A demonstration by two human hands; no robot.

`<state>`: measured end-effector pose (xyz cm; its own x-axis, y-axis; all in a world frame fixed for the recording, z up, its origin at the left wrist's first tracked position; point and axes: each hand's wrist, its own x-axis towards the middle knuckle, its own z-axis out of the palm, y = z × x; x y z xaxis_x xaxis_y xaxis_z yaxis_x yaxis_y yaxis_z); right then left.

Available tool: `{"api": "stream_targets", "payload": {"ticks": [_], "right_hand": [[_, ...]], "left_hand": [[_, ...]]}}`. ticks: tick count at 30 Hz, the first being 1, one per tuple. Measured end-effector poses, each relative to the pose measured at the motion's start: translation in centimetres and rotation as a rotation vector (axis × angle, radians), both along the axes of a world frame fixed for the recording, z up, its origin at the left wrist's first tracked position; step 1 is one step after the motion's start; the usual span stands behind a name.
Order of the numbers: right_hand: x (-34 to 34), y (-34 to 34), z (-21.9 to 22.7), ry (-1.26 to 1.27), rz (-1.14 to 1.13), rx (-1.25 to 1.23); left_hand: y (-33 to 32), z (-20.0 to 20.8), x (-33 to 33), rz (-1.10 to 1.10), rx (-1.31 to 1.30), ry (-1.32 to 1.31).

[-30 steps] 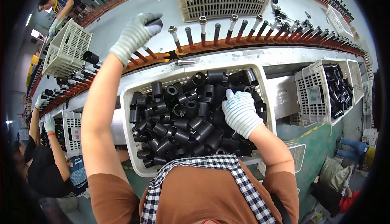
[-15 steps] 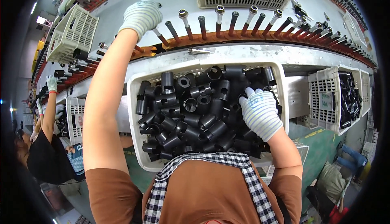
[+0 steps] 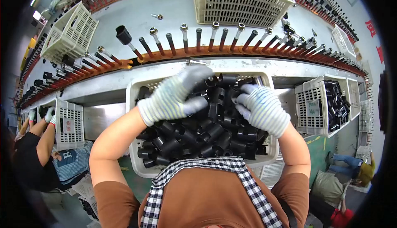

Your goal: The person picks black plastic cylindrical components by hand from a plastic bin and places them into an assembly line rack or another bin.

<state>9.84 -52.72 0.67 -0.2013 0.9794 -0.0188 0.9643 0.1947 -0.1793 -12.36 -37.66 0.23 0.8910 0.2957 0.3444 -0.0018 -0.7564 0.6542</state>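
Observation:
A white plastic crate [image 3: 133,145] in front of me is full of black slotted sleeves [image 3: 215,131], short hollow cylinders with cut-outs. Above its left half, my left hand [image 3: 175,93], in a striped white glove, has thumb and fingers apart and is blurred, with nothing visible between them. My right hand [image 3: 264,108], gloved alike, is at the crate's right side, its fingers curled round a black sleeve largely hidden by the glove. Beyond the crate, one black sleeve [image 3: 123,34] sits tilted on an upright post in the rack row.
Metal-tipped and black-tipped posts [image 3: 184,34] rise from an orange rail behind the crate. A loose metal fitting [image 3: 195,62] lies on the ledge. Other crates stand at far centre [image 3: 244,5], left [image 3: 70,122] and right [image 3: 310,108]. Co-workers' gloved hands [image 3: 49,114] are at the left.
My left hand has come back from the post row to above the crate, and a black sleeve now shows on a post there. My right hand stays in the crate. The view has shifted slightly.

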Motion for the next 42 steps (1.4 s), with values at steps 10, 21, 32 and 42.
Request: {"api": "stream_targets", "payload": {"ticks": [10,21,32,42], "right_hand": [[-0.2,1.2,1.6,1.130,-0.431,0.391],[10.0,7.6,-0.5,1.167,-0.561,0.981],[9.1,21.9,-3.4,0.009,-0.324,0.781],[1.8,23.0,-1.3,0.144,-0.186,0.719]], "left_hand": [[3.6,-2.3,4.3,0.159,-0.778,-0.379],[18.9,-9.3,5.3,0.703,-0.192,-0.621],[21.1,-9.7,-1.5,0.779,-0.358,-0.784],[20.9,-8.3,-7.5,1.278,0.189,-0.432]]}}
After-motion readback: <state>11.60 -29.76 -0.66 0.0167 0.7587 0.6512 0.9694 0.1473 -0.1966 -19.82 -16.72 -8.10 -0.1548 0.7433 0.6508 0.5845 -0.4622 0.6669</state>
